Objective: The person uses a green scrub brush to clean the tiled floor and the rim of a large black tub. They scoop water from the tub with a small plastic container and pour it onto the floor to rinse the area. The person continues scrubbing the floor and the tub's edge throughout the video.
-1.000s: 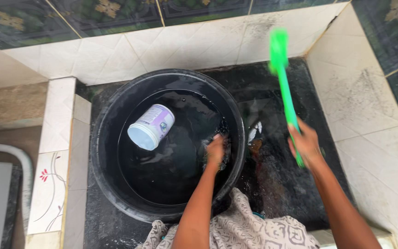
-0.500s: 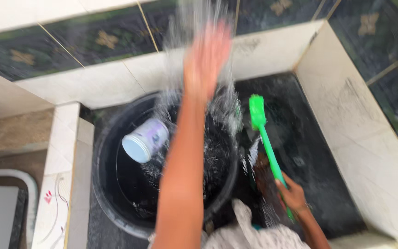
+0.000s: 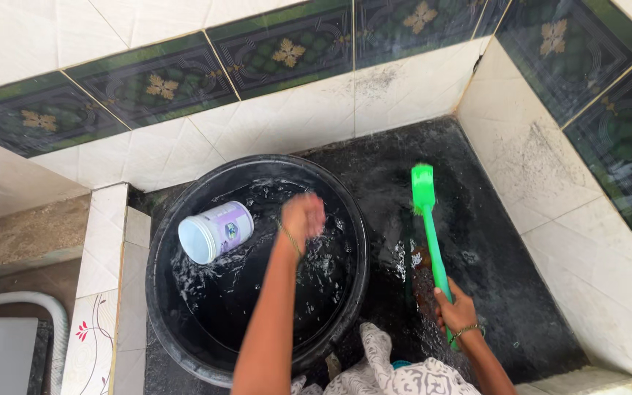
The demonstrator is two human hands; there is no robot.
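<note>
Head view: a long-handled bright green plastic scrubbing brush [image 3: 429,234] was held by the right hand [image 3: 456,311], whose fingers were wrapped closed around the lower end of the handle, with the bristle head [image 3: 423,188] pointed away from the person and lying over the wet black stone floor [image 3: 491,249] of the tiled washing bay. The left hand [image 3: 303,216] was seen above the water in a large round black plastic basin [image 3: 166,307], blurred, with fingers loosely curled; nothing could be made out in its grip, and how far it was open could not be told. A white cylindrical plastic tub with a purple label [image 3: 215,232] floated on its side in the basin, to the left of that hand and apart from it. A patterned grey-and-white cloth [image 3: 396,373] was seen at the lower edge, just beside the basin.

The brush was judged light and stiff, its smooth handle likely slippery when wet; a firm full-hand hold low on the shaft, as shown, was judged suitable. The basin, being filled with water, was judged heavy, best taken at opposite points of its rim. The floating tub appeared light and probably empty.
</note>
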